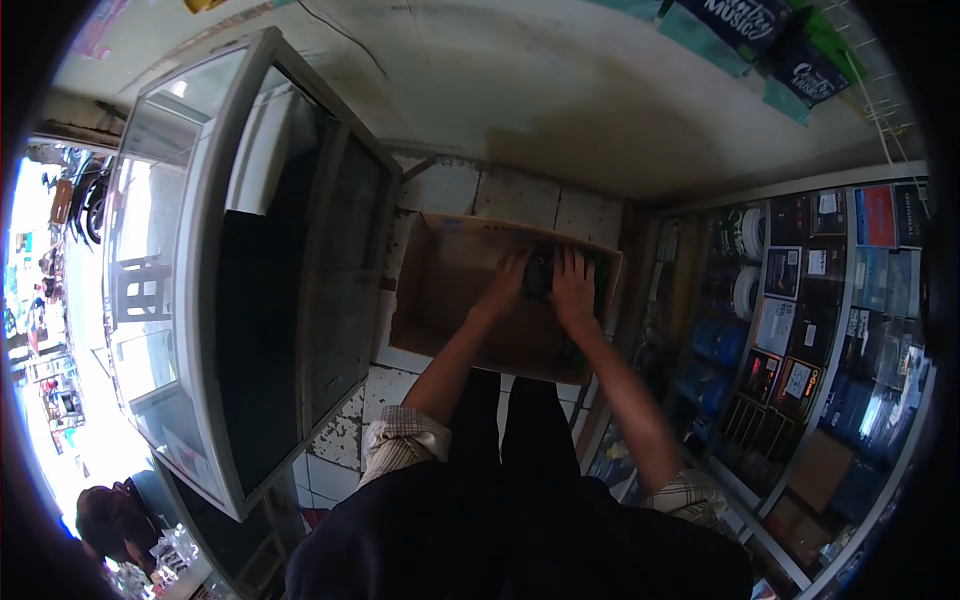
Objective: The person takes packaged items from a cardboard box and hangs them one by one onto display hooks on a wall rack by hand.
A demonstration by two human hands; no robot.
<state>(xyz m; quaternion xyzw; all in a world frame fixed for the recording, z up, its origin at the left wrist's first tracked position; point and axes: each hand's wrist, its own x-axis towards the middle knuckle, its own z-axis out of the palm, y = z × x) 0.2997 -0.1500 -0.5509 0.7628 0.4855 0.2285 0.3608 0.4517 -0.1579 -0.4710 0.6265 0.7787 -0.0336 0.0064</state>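
An open cardboard box [440, 330] sits on the tiled floor in front of my legs. Both of my hands reach down into it, toward its right half. Between them is a small black rounded object [538, 276]; its kind is too dark to make out. My left hand [508, 284] closes on its left side with bent fingers. From the right, my right hand [573, 286] grips it, fingers pointing toward the far wall of the box. Dark green or black items [603, 272] lie at the box's right end, partly hidden by my right hand.
A glass display cabinet [205, 290] with a pale frame stands on the left. Shelves with several boxed goods [790, 300] line the right side. A stained wall [580, 120] rises behind the box. At lower left, a person's head [115, 520] shows.
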